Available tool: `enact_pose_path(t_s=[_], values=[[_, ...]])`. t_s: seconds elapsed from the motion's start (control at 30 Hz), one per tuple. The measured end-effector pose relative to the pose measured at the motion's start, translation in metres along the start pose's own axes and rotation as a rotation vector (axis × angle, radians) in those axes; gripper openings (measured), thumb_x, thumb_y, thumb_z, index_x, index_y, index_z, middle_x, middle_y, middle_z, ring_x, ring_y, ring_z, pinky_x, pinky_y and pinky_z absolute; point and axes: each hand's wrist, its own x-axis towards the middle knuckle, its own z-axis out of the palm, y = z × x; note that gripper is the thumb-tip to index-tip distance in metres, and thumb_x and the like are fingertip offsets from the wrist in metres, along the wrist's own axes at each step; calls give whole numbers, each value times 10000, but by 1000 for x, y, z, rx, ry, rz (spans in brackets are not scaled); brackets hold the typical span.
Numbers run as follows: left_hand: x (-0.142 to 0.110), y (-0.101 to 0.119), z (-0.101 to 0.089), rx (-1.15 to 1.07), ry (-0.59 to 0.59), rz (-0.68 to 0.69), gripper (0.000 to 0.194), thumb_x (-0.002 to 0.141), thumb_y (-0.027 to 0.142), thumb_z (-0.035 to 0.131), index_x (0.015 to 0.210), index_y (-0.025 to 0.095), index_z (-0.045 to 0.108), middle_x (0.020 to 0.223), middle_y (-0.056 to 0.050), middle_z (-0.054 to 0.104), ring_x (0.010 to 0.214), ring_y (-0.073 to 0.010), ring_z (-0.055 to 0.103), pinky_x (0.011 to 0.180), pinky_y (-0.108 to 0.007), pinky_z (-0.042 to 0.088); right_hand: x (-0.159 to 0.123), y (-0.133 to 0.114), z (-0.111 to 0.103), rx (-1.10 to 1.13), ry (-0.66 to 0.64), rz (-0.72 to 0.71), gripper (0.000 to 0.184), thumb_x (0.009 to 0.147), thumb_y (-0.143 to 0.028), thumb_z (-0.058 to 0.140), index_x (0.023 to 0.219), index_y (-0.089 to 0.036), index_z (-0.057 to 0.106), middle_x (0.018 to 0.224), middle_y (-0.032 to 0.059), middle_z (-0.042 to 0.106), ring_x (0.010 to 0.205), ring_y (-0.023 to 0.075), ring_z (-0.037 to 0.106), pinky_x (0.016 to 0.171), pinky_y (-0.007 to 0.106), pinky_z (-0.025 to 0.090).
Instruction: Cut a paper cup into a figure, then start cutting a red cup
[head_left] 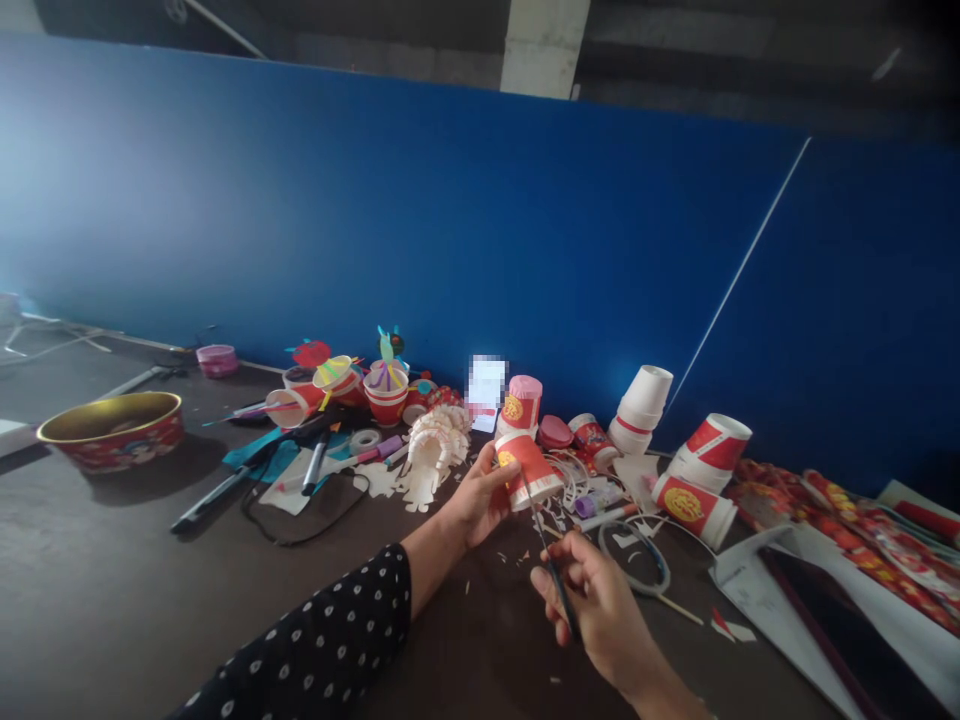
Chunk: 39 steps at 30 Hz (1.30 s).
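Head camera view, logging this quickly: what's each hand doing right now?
Left hand: closed, holding a red-and-white paper cup.
Right hand: closed, holding dark scissors.

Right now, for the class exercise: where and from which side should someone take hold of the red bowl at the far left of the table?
Take the red bowl by its rim with both hands, one on each side, coming from the near side. It stands upright and open-topped, and it looks too wide for one hand to span, so the rim seems the surest hold.
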Motion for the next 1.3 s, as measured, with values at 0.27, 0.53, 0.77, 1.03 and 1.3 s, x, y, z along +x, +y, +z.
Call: enact_pose_path(t_s=[0.27,0.53,0.77,1.03,1.3], values=[[3,6,-5,-117,21,19,326,753,237,539,1063,234,437,1024,-52,564,848,-218,596,680,-399,513,-4,-1,-3,74,-68,58,394,649,-485,663,787,-179,456,463,-91,485,330,43,377,349,164,297],[5,6,-12,-258,154,-33,362,673,179,521,1027,102,507,869,-93,622,767,-216,612,733,-366,481,-5,-4,-6,175,-67,36,405,687,-539,605,791,-181,446,483,-67,521,329,57,435,367,176,269],[4,4,-8,-269,121,-93,433,696,214,556,1097,68,484,848,-117,640,748,-224,624,741,-359,473,-5,-5,-5,203,-68,55,413,695,-549,595,796,-176,450,485,-68,511,338,55,437,364,171,227],[3,3,-7,-243,104,-94,413,720,224,579,1100,88,490,863,-110,632,743,-203,618,730,-339,474,-8,-8,-1,221,-68,31,396,704,-541,591,798,-187,439,497,-71,510,347,59,436,378,172,263],[1,1,-2,-236,139,-122,393,690,175,578,1063,74,504,834,-107,633,698,-193,614,685,-323,479,-8,-7,-1,232,-70,-4,385,717,-529,592,805,-182,451,514,-63,501,368,66,434,394,185,279]])
